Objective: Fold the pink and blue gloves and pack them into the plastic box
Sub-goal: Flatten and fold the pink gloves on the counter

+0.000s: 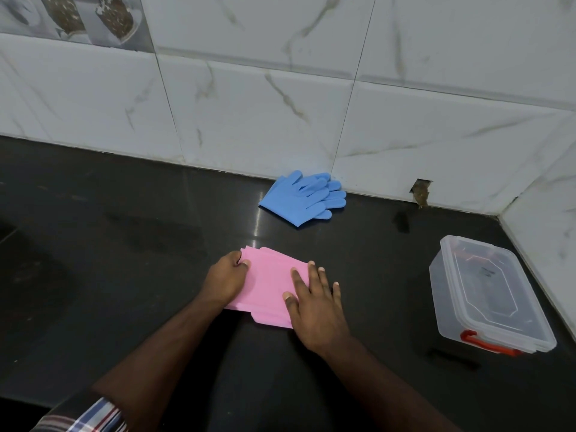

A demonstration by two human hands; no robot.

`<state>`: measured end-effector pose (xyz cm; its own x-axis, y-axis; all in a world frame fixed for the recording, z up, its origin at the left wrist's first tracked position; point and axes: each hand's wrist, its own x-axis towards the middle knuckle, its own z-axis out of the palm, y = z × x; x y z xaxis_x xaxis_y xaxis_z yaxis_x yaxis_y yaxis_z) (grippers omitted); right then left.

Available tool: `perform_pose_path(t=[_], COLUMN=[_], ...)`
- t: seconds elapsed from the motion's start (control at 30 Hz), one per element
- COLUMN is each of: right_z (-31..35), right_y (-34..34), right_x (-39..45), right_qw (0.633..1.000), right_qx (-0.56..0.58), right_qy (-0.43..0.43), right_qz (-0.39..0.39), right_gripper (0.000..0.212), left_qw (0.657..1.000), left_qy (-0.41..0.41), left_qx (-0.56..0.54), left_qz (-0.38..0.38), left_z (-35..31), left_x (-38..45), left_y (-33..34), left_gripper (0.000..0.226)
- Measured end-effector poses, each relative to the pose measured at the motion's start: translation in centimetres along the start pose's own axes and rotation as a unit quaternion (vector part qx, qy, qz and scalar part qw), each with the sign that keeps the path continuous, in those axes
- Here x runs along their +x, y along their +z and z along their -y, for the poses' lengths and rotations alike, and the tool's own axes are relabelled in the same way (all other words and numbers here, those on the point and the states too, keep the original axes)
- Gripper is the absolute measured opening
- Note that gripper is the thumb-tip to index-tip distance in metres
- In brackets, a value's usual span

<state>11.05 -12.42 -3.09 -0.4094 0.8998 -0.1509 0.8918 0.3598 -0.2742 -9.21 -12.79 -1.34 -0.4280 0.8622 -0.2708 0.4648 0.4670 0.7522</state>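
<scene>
Folded pink gloves (pixel 268 282) lie flat on the black countertop (pixel 124 244). Left hand (pixel 226 280) pinches their left edge; right hand (pixel 314 304) presses flat-fingered on their right. Beyond them, blue gloves (pixel 300 198); to their right, the lidded plastic box (pixel 489 294).

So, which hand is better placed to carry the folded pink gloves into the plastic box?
Probably the right hand. It lies flat on the pink gloves on the side nearer the plastic box, which stands to the right with its lid on. The left hand pinches their far left edge.
</scene>
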Motion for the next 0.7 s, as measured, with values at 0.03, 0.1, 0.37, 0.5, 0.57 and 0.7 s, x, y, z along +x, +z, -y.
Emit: perform_pose_path(t=[0.03, 0.1, 0.37, 0.5, 0.57, 0.7], right_z=[0.1, 0.1, 0.0, -0.1, -0.3, -0.1], right_y=[0.1, 0.2, 0.3, 0.1, -0.3, -0.8], right_x=[0.0, 0.0, -0.1, -0.2, 0.0, 0.9], right_qw=[1.000, 1.000, 0.999, 0.999, 1.000, 1.000], right_qx=[-0.010, -0.019, -0.035, -0.037, -0.012, 0.003], right_qy=[-0.001, -0.001, -0.005, -0.004, -0.004, -0.023], right_qz=[-0.002, -0.006, -0.018, -0.010, -0.004, -0.007], right_gripper=[0.058, 0.057, 0.055, 0.058, 0.056, 0.056], left_qw=[1.000, 1.000, 0.916, 0.871, 0.872, 0.876], left_qy=[-0.002, -0.001, 0.275, 0.274, 0.261, 0.269], left_qx=[-0.002, 0.003, 0.271, 0.406, 0.409, 0.394], left_qz=[0.004, 0.008, -0.106, 0.037, 0.062, 0.069], left_z=[0.0, -0.1, -2.1, -0.5, 0.6, 1.4], left_x=[0.1, 0.2, -2.9, -1.6, -1.0, -0.6], left_y=[-0.1, -0.2, 0.9, 1.9, 1.9, 1.9], left_gripper=[0.023, 0.022, 0.056, 0.065, 0.077, 0.071])
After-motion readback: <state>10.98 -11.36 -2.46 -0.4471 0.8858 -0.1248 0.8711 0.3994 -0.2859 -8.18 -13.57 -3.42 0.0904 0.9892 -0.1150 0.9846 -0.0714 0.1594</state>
